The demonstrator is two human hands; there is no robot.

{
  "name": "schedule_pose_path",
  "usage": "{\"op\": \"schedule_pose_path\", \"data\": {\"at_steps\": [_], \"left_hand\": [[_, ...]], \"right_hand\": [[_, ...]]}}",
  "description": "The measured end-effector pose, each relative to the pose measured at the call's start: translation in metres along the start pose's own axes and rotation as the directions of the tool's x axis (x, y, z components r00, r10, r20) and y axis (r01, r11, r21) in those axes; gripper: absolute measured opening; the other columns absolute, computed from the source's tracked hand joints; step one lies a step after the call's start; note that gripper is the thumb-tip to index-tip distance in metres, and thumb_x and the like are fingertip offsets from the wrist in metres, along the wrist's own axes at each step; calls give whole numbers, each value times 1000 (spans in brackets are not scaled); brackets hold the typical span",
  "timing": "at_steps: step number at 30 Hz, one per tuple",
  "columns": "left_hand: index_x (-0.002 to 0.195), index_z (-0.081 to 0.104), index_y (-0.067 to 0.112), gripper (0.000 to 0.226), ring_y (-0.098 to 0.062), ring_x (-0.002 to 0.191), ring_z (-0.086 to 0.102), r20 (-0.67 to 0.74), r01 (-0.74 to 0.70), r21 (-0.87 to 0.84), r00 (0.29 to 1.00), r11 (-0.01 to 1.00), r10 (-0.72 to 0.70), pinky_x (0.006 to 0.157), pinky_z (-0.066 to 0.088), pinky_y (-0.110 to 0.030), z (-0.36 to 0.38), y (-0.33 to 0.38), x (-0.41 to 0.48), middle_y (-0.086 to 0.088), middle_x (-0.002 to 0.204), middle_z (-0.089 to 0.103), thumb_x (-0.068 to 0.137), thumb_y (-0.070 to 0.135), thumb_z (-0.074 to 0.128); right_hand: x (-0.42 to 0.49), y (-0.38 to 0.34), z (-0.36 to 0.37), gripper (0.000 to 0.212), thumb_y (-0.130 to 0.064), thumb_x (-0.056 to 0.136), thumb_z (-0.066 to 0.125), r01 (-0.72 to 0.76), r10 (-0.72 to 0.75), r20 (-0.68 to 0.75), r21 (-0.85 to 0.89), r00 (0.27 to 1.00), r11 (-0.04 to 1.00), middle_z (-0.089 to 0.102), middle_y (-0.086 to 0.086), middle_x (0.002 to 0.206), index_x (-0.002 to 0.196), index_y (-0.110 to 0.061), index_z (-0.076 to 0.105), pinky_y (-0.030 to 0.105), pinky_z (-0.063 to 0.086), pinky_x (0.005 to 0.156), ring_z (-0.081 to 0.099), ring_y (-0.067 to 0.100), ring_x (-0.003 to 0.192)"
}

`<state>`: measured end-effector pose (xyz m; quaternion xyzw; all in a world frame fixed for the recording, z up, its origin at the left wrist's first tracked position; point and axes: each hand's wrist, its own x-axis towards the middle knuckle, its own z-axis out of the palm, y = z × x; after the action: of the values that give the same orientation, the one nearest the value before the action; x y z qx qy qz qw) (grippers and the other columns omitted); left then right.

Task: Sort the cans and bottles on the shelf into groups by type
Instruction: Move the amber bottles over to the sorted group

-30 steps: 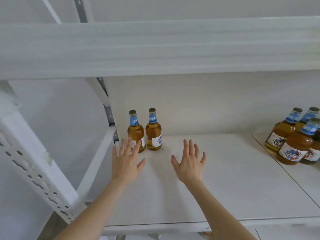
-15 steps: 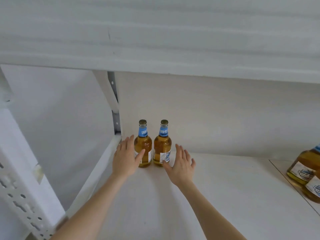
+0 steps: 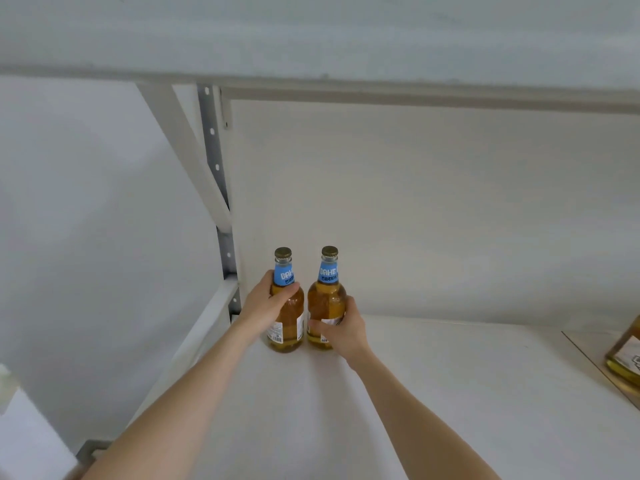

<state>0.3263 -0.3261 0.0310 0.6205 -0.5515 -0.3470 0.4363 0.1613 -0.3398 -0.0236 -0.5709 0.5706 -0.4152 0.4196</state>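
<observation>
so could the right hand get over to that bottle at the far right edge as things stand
Probably not at once. The right hand is wrapped around the right bottle of the pair at the back left. The shelf between it and the edge bottle is bare, so the path looks free once it lets go.

We reach both bare forearms forward and upward from the lower edge of the view, the two converging toward the back corner. Our left hand (image 3: 268, 301) is wrapped around the shoulder of the left bottle (image 3: 286, 306), thumb laid across its front just under the blue neck label, fingers curled out of sight behind the glass. Our right hand (image 3: 341, 329) grips the right bottle (image 3: 327, 299) lower down, at the body, thumb pressed across the front over the label and the fingers passing round the far side. Both wrists are nearly straight, in line with the forearms, and the two hands sit close together without touching.
</observation>
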Motion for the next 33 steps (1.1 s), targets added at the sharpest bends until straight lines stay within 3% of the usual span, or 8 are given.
{"op": "schedule_pose_path", "data": {"at_steps": [4,10,13,19,22,33], "left_hand": [[135,43,24,44,-12,108,51,-15,-23,-21,1000,1000,23,91,40,-30,-1,-2,-11,6,121,56,96,38,56],[122,46,29,29,-10,102,52,-76,-27,-71,997,997,22,85,38,-27,-3,-5,-38,15,102,56,96,33,58],[126,47,23,34,-13,104,52,-91,-6,-84,996,996,-2,87,38,-29,-5,-1,-53,6,110,56,95,32,58],[123,48,27,33,-15,106,55,-70,52,-129,996,990,-62,88,40,-30,-14,-5,-91,3,114,59,94,39,58],[118,49,29,28,-16,107,57,-46,75,-155,996,985,-83,88,41,-30,-18,-7,-111,2,113,60,94,41,57],[123,50,31,32,-15,110,59,34,53,-254,998,966,-46,93,45,-33,-29,2,-186,2,116,63,94,44,55]], "right_hand": [[-11,0,-1,81,-26,66,88,-4,5,-27,46,1000,999,58,-10,116,132,-30,43,30,52,89,57,14,105],[-46,2,-4,76,-16,63,90,-39,49,-45,188,998,981,63,-12,111,124,-35,48,18,50,75,62,6,99],[-64,1,-9,74,-17,61,91,-91,106,-53,236,993,968,66,-9,109,122,-33,52,22,53,75,65,11,99],[-106,-4,-20,69,-15,65,88,-174,202,-67,294,977,940,65,-6,110,122,-30,53,24,51,71,62,11,97],[-129,-6,-22,71,-15,66,88,-208,247,-73,345,966,915,65,-5,114,125,-30,53,33,53,81,63,18,103],[-204,-20,-36,56,-13,70,85,-159,215,-98,403,972,901,69,-2,108,117,-30,58,44,57,84,67,21,97]]}}
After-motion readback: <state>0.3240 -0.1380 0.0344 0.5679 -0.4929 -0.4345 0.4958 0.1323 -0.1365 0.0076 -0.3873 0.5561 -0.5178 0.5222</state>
